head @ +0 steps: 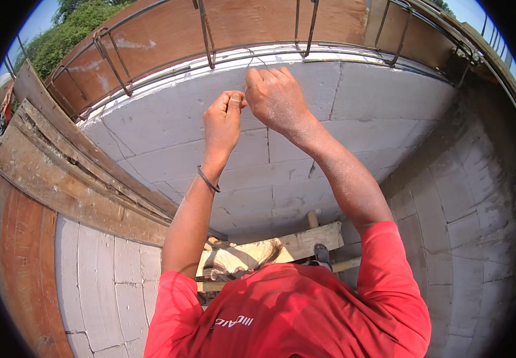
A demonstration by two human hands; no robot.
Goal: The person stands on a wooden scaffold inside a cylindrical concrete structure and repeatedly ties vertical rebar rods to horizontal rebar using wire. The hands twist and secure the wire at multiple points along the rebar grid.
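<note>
A thin wire (251, 58) loops at the lower steel bar of a rebar cage (280, 50) and runs down to my hands. My right hand (276, 96) is closed around the wire just below the bar, knuckles up. Beside it, my left hand (224, 112) pinches thumb against forefinger, apparently on the wire's end, which the fingers mostly hide. Both hands are in front of the pale block wall (177, 107), just under its top edge. The cage, with its steel stirrups (205, 33), lies along that top.
Behind the cage stands a brown formwork panel (258, 22). Weathered wooden boards (83, 179) slant along the left. Another block wall (446, 232) rises on the right. Below, a sandaled foot (322, 253) rests by a wooden plank (316, 239) bearing a bundle of thin dark strands (272, 251).
</note>
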